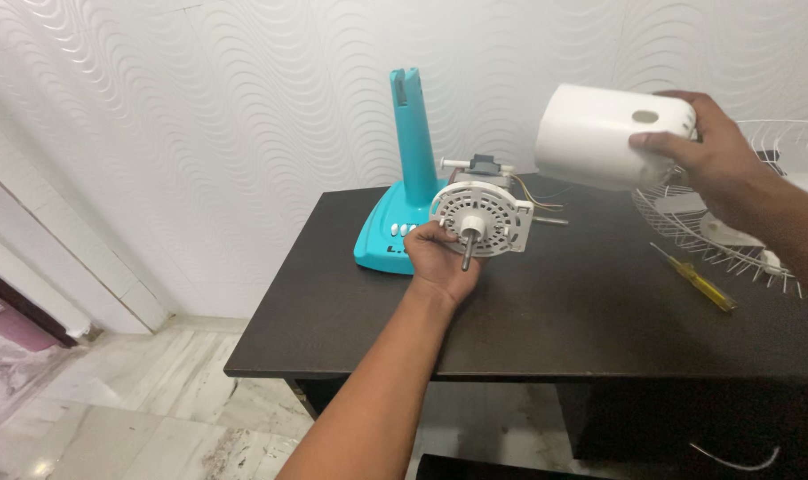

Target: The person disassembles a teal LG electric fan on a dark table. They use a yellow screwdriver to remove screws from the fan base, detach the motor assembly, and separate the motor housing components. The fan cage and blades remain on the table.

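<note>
At my left hand (439, 258), fingers clamp the round white perforated motor plate (482, 218) with its steel shaft, above the dark wooden table (546, 311). Up right, my right hand (710, 151) grips a white plastic motor cover (612, 136). Behind the plate stands a turquoise fan stand (411, 178); a yellow-handled screwdriver (695, 277) lies right.

One head camera looks down and forward over the bench (546, 302) from close range, facing the wall (199, 107); floor (111, 400) fills the lower left.
</note>
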